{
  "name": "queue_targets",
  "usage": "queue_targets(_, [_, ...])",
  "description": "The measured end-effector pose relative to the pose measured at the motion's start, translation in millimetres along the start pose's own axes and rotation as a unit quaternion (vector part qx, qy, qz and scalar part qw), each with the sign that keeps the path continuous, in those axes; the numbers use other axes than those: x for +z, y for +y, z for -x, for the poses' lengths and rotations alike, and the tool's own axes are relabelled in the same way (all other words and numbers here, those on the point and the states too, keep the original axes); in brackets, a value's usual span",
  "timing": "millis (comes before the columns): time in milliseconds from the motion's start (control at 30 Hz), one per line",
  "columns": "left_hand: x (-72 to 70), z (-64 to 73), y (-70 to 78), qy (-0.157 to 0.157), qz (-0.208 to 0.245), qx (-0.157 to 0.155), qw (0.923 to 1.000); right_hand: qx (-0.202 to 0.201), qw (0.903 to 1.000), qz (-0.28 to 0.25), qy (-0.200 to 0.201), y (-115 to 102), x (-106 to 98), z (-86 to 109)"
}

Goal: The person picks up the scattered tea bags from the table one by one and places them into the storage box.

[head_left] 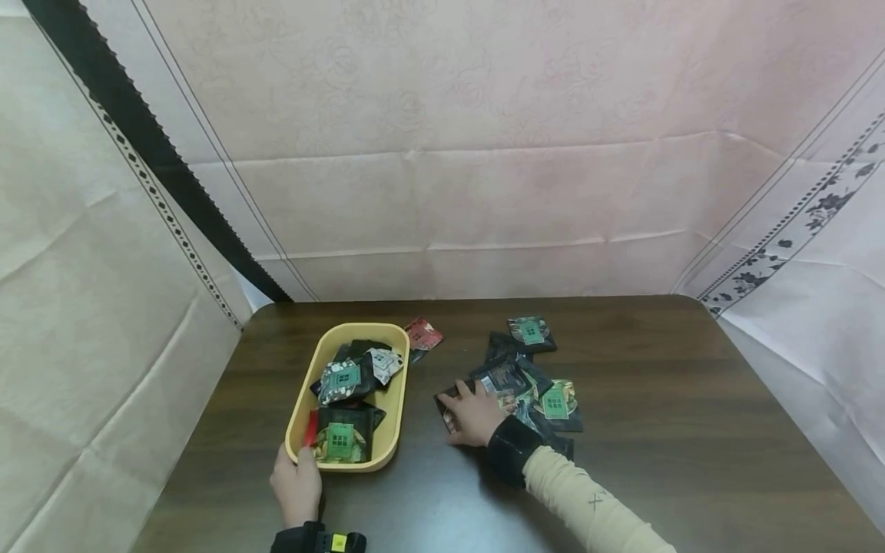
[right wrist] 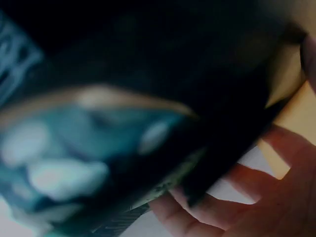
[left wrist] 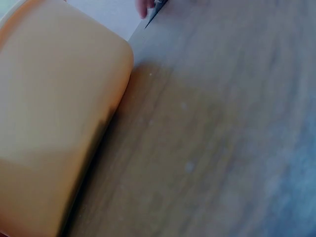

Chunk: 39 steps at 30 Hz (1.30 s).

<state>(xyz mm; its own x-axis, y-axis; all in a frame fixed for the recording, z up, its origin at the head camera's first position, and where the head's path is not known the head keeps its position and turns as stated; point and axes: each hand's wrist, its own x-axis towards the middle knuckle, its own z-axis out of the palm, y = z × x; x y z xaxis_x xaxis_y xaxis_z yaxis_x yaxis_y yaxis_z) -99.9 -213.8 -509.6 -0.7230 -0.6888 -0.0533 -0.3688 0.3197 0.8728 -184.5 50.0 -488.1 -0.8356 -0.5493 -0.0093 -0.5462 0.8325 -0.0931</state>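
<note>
A yellow plastic bin stands on the left side of the table with several dark packets inside. My left hand grips its near left corner, thumb over the rim. In the left wrist view the bin's outer wall fills the left side. My right hand is over the left edge of a loose pile of packets, holding a dark packet by its edge. That view from the right wrist shows fingers at a dark packet's edge, close to the camera and blurred.
A red packet lies just outside the bin's far right corner. Behind the pile rests a black packet with a green label. The brown wooden table ends at pale cloth hangings at the back and sides.
</note>
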Motion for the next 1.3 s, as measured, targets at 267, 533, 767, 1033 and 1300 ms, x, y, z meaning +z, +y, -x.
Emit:
queue_targets(267, [0.8,-0.3,-1.0,0.0,0.001,-0.002,1.0,-0.052,0.9932,0.069,0.078,8,9,-7.6])
queue_targets(533, [-0.9,1.2,0.5,-0.002,0.002,-0.005,1.0,-0.021,0.9881,0.061,0.139,6,-4,-16.1])
queue_targets(767, [-0.7,1.4,2.8,-0.006,0.0,-0.006,1.0,-0.075,0.955,-0.038,0.284,-13,-26,-22.9])
queue_targets(1033, [-0.8,-0.3,0.3,0.001,0.007,0.01,0.9999,-0.13,0.9447,-0.062,0.294,-62,-42,-47.2])
queue_targets(1300, [0.5,3.0,1.0,-0.003,0.007,0.012,0.9999,-0.134,0.9644,0.013,0.228,-98,-47,-74.7])
